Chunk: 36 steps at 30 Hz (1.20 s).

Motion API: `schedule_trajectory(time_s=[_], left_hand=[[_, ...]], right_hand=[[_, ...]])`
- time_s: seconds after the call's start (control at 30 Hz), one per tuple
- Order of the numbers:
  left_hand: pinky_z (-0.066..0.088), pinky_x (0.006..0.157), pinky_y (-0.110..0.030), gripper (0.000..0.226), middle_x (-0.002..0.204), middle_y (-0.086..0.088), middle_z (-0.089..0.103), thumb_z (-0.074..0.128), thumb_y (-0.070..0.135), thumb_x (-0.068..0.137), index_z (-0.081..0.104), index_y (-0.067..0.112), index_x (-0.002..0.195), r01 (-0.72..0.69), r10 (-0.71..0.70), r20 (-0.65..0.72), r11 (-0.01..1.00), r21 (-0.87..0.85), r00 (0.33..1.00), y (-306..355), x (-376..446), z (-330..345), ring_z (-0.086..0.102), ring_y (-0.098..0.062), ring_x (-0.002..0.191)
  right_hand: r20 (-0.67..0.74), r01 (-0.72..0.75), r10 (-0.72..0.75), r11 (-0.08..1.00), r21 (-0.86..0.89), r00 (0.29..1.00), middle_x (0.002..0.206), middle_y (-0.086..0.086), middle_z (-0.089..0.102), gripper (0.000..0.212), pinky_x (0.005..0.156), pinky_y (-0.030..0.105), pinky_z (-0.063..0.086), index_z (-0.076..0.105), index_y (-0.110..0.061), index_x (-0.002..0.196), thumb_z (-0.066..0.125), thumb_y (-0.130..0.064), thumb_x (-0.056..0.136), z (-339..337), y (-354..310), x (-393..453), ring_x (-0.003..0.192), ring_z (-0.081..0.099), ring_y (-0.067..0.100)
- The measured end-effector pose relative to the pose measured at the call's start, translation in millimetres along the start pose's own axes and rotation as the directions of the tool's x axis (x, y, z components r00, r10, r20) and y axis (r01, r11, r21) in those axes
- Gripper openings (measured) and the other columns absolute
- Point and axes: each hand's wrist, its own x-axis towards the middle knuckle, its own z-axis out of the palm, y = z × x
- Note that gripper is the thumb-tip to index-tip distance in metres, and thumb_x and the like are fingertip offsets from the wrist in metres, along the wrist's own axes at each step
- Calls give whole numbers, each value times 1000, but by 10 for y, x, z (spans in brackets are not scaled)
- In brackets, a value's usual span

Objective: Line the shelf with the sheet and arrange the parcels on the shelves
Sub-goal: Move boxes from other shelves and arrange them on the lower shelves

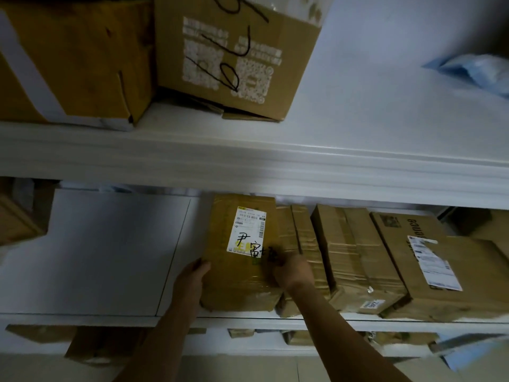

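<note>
A brown taped parcel (242, 274) with a white label and black handwriting lies on the middle shelf (248, 321). My left hand (192, 277) grips its left edge. My right hand (293, 271) rests curled on its top right side. To its right stand a narrow brown box (303, 238), a taped box (355, 257) and a printed box with a label (429, 266). A white sheet (104, 249) covers the shelf to the left of the held parcel.
The upper shelf (358, 128) carries two large cardboard boxes (234, 51) at the left and a blue bag (476, 73) at the far right. More brown parcels sit on the lowest shelf (303, 337). A cardboard box (16, 219) stands at the far left.
</note>
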Motion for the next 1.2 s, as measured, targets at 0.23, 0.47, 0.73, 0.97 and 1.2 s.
schedule_trajectory(time_s=[0.23,0.47,0.73,0.97,1.2], left_hand=[[42,101,-49,35,122,-21,58,53,28,93,58,4,117,-109,154,-167,962,250,974,198,-530,-27,55,-37,112],[46,75,-38,29,78,-13,60,49,23,93,59,11,70,-242,271,-262,960,138,926,541,-1380,-52,57,-30,78],[33,60,-31,26,66,-6,50,47,17,93,56,5,71,-551,553,-344,827,115,759,1373,-2273,3,45,-21,65],[37,88,-23,31,127,-10,54,46,13,97,57,5,125,-795,826,-365,537,281,429,2404,-2726,53,52,-24,113],[39,108,-45,60,147,-11,33,52,24,93,28,8,146,-750,816,-236,578,321,528,3045,-2459,333,39,-29,132]], right_hand=[[-11,-1,2,999,52,1000,97,11,69,35,66,24,40,71,-10,99,57,-41,89,-401,59,-489,90,64,26],[-141,216,-196,965,147,970,85,16,70,54,77,38,52,69,-2,87,43,-49,95,-903,-55,-1105,82,66,30],[-431,556,-394,745,368,812,70,18,67,47,62,36,50,62,4,73,51,-36,94,-1588,-685,-1751,59,56,23],[-460,575,-345,497,650,818,83,8,60,33,76,39,52,56,-9,83,41,-34,98,-2284,-1535,-1954,77,59,21],[37,106,-269,499,860,962,128,20,49,85,98,45,43,35,-2,141,23,-69,90,-2544,-2032,-1619,118,50,36]])
